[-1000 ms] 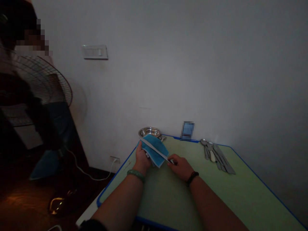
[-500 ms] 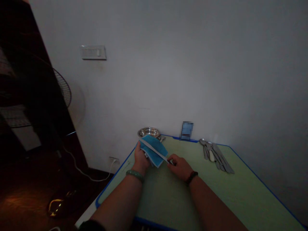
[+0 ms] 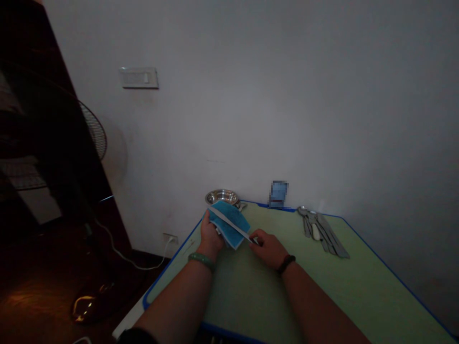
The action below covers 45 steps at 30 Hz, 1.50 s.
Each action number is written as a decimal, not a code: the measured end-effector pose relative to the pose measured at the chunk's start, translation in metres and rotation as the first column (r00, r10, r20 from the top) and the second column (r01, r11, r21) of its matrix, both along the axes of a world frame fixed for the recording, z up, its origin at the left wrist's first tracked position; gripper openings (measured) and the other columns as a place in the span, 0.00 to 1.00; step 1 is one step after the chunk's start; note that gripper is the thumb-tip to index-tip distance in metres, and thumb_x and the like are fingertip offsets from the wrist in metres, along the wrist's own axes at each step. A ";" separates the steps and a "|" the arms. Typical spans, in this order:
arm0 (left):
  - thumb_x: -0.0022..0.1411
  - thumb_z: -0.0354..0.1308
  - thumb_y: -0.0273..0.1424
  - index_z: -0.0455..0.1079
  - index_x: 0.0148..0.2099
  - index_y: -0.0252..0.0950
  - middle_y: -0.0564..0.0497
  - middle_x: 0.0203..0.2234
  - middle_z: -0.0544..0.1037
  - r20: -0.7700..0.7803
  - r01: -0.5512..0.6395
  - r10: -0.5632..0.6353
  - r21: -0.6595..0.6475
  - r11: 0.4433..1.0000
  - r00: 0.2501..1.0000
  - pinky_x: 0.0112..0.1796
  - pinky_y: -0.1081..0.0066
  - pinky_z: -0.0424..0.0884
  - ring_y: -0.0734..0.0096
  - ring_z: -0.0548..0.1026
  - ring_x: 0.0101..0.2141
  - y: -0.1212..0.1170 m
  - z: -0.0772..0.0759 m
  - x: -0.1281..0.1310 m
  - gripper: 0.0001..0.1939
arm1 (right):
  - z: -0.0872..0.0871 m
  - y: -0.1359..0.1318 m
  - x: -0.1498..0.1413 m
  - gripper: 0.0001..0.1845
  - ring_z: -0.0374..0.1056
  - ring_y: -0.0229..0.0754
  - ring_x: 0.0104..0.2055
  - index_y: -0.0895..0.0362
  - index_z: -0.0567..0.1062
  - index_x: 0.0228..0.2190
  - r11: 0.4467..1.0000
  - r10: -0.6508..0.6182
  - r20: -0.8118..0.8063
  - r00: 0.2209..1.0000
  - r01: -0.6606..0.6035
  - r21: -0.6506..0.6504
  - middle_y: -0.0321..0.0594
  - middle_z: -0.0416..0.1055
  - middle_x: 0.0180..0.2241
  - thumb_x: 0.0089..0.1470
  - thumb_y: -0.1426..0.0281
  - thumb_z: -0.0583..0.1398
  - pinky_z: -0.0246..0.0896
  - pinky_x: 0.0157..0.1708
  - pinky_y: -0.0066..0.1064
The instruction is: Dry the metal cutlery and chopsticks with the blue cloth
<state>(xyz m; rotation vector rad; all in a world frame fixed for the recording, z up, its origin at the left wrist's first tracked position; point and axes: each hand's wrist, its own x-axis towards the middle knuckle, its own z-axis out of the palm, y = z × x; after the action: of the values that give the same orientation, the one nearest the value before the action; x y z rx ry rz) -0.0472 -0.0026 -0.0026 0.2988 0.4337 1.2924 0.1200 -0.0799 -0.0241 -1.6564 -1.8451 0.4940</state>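
My left hand [image 3: 211,236] holds a folded blue cloth [image 3: 234,234] from its left side and underneath; most of its fingers are hidden beneath. Across the top of the cloth lies the flat metal blade of a table knife [image 3: 229,222], slanting from upper left to lower right. My right hand [image 3: 268,248] is closed around the knife's handle end, just right of the cloth. Behind the cloth a round steel bowl [image 3: 222,197] stands at the table's far left corner, with the ends of some cutlery [image 3: 243,206] showing beside it.
On the right of the green, blue-edged table [image 3: 251,301] lies a row of spoons and knives [image 3: 328,234]. A blurred blue item [image 3: 278,194] stands at the back edge against the wall [image 3: 251,95]. A standing fan [image 3: 93,131] and its white cord [image 3: 139,267] are to the left.
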 end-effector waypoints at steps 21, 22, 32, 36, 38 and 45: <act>0.56 0.43 0.45 0.72 0.35 0.30 0.44 0.24 0.78 -0.093 0.050 -0.047 0.031 0.998 0.995 0.39 0.55 0.70 0.57 0.76 0.32 -0.001 0.000 0.001 0.25 | 0.000 0.000 -0.001 0.13 0.59 0.33 0.24 0.52 0.71 0.37 0.999 0.036 0.027 0.999 -0.036 0.013 0.30 0.62 0.20 0.49 0.62 0.55 0.49 0.25 0.24; 0.56 0.43 0.45 0.72 0.35 0.29 0.43 0.24 0.78 -0.094 0.051 -0.047 0.036 0.998 0.994 0.38 0.55 0.70 0.56 0.76 0.32 -0.001 0.000 0.001 0.26 | 0.000 0.000 -0.001 0.13 0.60 0.34 0.24 0.52 0.70 0.37 0.999 0.038 0.027 0.999 -0.038 0.012 0.30 0.63 0.20 0.49 0.62 0.55 0.49 0.25 0.24; 0.55 0.45 0.45 0.72 0.32 0.30 0.44 0.23 0.78 -0.105 0.070 -0.064 0.052 0.996 0.992 0.38 0.55 0.70 0.56 0.76 0.32 -0.002 0.000 0.001 0.24 | 0.001 0.001 -0.001 0.13 0.60 0.33 0.24 0.52 0.70 0.38 0.999 0.034 0.046 0.998 -0.034 -0.005 0.30 0.63 0.20 0.50 0.62 0.55 0.49 0.24 0.24; 0.54 0.47 0.45 0.73 0.34 0.29 0.43 0.24 0.78 -0.086 0.063 -0.061 0.026 0.998 0.994 0.39 0.54 0.69 0.54 0.76 0.32 -0.002 0.000 0.002 0.23 | 0.002 0.001 -0.002 0.13 0.59 0.33 0.23 0.52 0.70 0.38 0.999 0.035 0.038 0.999 -0.034 -0.018 0.30 0.63 0.20 0.50 0.62 0.55 0.49 0.24 0.24; 0.55 0.47 0.45 0.73 0.35 0.29 0.41 0.26 0.78 -0.069 0.075 -0.074 0.014 0.997 0.995 0.40 0.52 0.69 0.53 0.76 0.33 -0.002 0.000 0.002 0.24 | 0.002 0.000 -0.002 0.13 0.59 0.33 0.23 0.53 0.70 0.38 0.999 0.032 0.031 0.999 -0.031 -0.019 0.31 0.63 0.20 0.50 0.62 0.55 0.49 0.25 0.24; 0.56 0.45 0.46 0.72 0.34 0.29 0.43 0.25 0.78 -0.121 0.064 -0.062 0.015 0.998 0.991 0.40 0.56 0.69 0.56 0.76 0.32 0.001 -0.004 0.001 0.25 | 0.002 0.001 -0.003 0.13 0.60 0.34 0.24 0.52 0.70 0.38 1.000 0.025 0.030 0.999 -0.025 -0.014 0.31 0.63 0.20 0.50 0.62 0.56 0.49 0.25 0.24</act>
<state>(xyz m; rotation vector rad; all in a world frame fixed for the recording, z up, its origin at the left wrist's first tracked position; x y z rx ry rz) -0.0466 -0.0020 -0.0064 0.4052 0.5110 1.2209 0.1172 -0.0789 -0.0222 -1.6600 -1.8903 0.4960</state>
